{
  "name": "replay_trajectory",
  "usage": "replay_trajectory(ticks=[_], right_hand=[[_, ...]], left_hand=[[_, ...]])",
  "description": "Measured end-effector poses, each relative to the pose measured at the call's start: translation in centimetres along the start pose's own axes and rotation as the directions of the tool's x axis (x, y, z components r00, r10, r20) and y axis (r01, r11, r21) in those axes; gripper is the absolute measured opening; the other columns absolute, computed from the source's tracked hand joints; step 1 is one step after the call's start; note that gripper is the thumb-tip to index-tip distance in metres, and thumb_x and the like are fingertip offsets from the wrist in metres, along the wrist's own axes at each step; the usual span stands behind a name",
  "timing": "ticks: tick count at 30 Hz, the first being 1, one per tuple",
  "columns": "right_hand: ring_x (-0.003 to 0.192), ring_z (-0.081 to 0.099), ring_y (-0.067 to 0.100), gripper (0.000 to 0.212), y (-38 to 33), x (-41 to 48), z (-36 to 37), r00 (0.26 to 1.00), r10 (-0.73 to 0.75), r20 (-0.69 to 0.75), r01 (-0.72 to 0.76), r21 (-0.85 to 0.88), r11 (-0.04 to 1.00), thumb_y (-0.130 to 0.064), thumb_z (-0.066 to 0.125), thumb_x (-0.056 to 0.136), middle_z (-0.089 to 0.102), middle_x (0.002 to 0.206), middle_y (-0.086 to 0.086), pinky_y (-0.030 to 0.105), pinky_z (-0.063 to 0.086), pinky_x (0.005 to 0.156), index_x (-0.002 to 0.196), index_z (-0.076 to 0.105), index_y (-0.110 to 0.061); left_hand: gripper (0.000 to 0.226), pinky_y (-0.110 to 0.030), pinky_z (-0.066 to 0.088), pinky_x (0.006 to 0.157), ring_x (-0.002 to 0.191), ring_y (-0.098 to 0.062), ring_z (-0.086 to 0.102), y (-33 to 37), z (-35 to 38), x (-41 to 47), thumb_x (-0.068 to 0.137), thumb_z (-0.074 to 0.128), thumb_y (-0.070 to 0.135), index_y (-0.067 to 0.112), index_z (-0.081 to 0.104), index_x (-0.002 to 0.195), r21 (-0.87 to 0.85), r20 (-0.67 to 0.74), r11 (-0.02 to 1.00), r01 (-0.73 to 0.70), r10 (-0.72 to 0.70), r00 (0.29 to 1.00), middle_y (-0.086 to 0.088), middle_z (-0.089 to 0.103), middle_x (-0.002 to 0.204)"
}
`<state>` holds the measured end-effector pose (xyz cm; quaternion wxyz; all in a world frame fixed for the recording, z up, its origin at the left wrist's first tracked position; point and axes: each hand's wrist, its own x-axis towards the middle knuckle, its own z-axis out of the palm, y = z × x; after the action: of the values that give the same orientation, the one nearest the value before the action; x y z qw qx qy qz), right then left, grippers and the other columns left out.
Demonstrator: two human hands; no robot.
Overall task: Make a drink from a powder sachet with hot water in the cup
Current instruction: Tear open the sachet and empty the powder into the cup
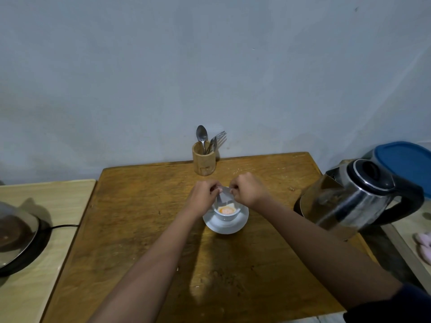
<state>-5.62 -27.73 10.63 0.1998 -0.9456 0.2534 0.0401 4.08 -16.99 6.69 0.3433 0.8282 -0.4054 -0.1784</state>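
Holding the sachet point(223, 197) pinched in both hands point(203, 196), I keep its open end pointing down into the cup point(226, 214) directly below.

No text, label, brand, number or sign can be read anywhere, the sachet point(223, 198) pinched between the fingers point(215, 191) of both hands shown only as a blurred silvery face, no print made out on it.
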Motion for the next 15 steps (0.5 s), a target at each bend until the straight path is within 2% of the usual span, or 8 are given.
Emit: replay_trajectory(ticks=[2,5,8,10,15], right_hand=[[0.066,0.051,0.019,0.02,0.05,-0.06,0.02,1.0,0.023,0.016,-0.023,0.018,1.0,-0.008,0.058,0.084,0.056,0.067,0.003,0.026,0.037,0.053,0.065,0.061,-0.015],[0.066,0.051,0.02,0.034,0.05,-0.22,-0.06,0.999,0.042,0.02,-0.042,0.004,0.999,-0.006,0.058,0.084,0.056,0.069,0.005,0.029,0.039,0.057,0.053,0.048,-0.019],[0.067,0.051,0.021,0.032,0.0,-0.3,-0.08,0.999,0.052,0.01,-0.052,-0.002,0.999,-0.006,0.056,0.085,0.055,0.068,0.006,0.028,0.037,0.057,0.056,0.05,-0.018],[0.064,0.048,0.019,0.034,0.06,-0.37,-0.01,0.998,0.065,0.012,-0.065,0.025,0.998,-0.009,0.057,0.086,0.05,0.062,0.001,0.026,0.033,0.051,0.054,0.048,-0.018],[0.063,0.048,0.017,0.04,0.29,-0.42,0.49,0.994,0.109,-0.025,-0.105,0.124,0.987,-0.012,0.057,0.087,0.051,0.065,0.001,0.025,0.034,0.05,0.052,0.041,-0.023]], left_hand=[[0.012,-0.038,0.053,0.081,0.086,-0.019,0.062,-0.02,-0.11,0.0,0.086,0.06,0.016,0.011,0.068,0.093,-0.011,0.0,1.0,0.002,-0.002,1.0,-0.009,0.071,0.092],[0.013,-0.035,0.052,0.081,0.087,-0.018,0.062,0.01,-0.06,-0.03,0.086,0.06,0.015,0.011,0.068,0.095,-0.029,0.019,1.0,0.002,-0.002,1.0,-0.009,0.07,0.094],[0.012,-0.034,0.05,0.08,0.087,-0.018,0.06,-0.09,0.11,-0.01,0.085,0.061,0.014,0.01,0.067,0.095,-0.053,0.02,0.998,0.025,-0.024,1.0,-0.009,0.069,0.093],[0.011,-0.033,0.048,0.078,0.084,-0.017,0.059,-0.23,0.15,-0.02,0.084,0.061,0.013,0.01,0.067,0.093,-0.073,0.01,0.997,0.04,-0.039,0.999,-0.009,0.069,0.091],[0.007,-0.023,0.042,0.064,0.071,-0.012,0.053,-0.25,0.07,-0.42,0.085,0.06,0.013,0.012,0.067,0.087,-0.207,-0.032,0.975,0.079,-0.088,0.996,0.002,0.058,0.071]])
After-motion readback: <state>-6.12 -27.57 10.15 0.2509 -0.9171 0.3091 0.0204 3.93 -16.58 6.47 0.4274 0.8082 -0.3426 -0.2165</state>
